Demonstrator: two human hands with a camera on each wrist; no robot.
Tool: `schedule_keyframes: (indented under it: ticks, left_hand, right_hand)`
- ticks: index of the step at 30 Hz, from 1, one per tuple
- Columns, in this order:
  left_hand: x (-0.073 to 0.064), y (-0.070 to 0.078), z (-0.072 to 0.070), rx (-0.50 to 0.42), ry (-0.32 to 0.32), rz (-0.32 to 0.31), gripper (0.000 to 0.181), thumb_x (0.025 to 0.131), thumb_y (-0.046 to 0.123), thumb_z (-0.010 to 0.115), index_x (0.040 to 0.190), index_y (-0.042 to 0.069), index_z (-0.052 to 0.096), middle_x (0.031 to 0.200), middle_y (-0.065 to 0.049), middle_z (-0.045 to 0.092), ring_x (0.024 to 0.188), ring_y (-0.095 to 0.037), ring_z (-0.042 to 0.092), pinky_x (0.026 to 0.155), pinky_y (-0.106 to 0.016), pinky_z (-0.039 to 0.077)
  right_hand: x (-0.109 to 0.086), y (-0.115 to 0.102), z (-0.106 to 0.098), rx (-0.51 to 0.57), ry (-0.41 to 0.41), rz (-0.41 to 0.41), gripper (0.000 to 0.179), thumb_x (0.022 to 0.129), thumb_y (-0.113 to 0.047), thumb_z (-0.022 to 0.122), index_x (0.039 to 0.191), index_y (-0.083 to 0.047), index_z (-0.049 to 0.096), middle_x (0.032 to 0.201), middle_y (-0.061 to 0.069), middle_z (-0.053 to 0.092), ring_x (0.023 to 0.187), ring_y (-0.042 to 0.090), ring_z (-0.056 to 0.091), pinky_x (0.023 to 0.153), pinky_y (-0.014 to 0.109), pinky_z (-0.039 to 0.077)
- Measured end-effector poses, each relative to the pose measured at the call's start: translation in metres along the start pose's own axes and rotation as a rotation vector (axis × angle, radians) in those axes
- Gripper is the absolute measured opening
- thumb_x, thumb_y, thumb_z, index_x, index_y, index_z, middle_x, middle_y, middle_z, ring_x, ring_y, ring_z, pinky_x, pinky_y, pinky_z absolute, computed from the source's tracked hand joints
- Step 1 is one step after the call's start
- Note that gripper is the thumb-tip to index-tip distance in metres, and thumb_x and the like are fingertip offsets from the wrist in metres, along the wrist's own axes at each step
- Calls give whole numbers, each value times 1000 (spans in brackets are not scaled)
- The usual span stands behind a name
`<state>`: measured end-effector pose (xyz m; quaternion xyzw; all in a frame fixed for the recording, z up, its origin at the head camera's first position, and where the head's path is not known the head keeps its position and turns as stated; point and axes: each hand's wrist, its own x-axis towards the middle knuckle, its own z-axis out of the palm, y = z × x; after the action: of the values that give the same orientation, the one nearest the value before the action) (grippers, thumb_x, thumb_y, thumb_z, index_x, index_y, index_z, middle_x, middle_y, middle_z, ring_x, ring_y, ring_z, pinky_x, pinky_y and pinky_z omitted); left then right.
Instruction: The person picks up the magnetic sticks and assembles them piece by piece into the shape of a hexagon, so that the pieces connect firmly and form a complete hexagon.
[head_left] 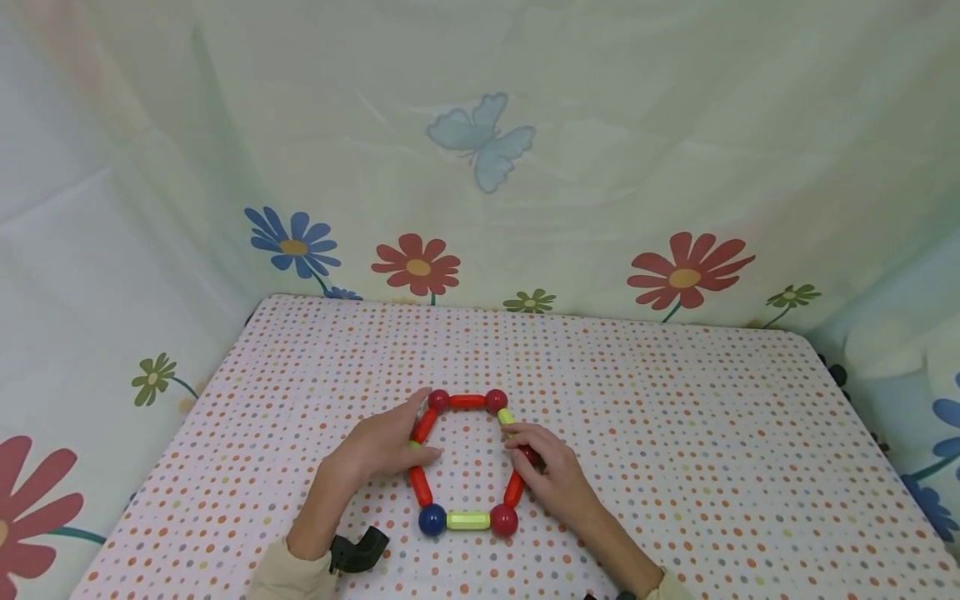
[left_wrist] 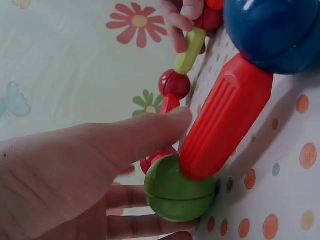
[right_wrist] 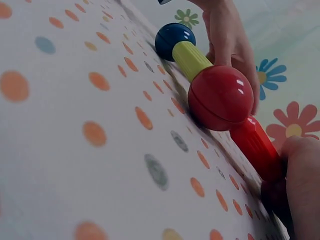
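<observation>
A six-sided ring of magnetic rods and balls lies on the table, with a blue ball (head_left: 432,520) at its near left corner and a red ball (head_left: 504,521) at its near right. My left hand (head_left: 382,442) grips the green ball (left_wrist: 179,195) at the left corner, thumb inside the ring and fingers outside. A red rod (left_wrist: 225,120) joins that ball to the blue one. At the right corner, my right hand (head_left: 553,473) holds another dark red ball (head_left: 529,454) between thumb and fingers, next to a yellow-green rod (left_wrist: 191,50). Fingers partly cover this ball.
A dotted cloth covers the table (head_left: 712,417). Behind it hangs a pale curtain (head_left: 600,150) printed with flowers and a butterfly. A black wrist mount (head_left: 360,551) sits by my left sleeve. Small dark objects (head_left: 837,374) show beyond the right edge.
</observation>
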<state>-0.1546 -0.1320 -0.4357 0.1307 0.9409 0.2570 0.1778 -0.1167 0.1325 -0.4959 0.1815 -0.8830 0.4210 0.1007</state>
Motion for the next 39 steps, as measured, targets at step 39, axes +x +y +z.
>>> schedule_keyframes:
  ticks: [39]
  left_hand:
    - [-2,-30,-18,-167,-138,181,67,82,19,78,141,15,47,132,-4,58,115,-20,57,91,-40,50]
  right_hand:
    - [8,6,-2,14,156,216,27,84,0,65,108,-12,63,125,3,61,118,20,57,101,41,49]
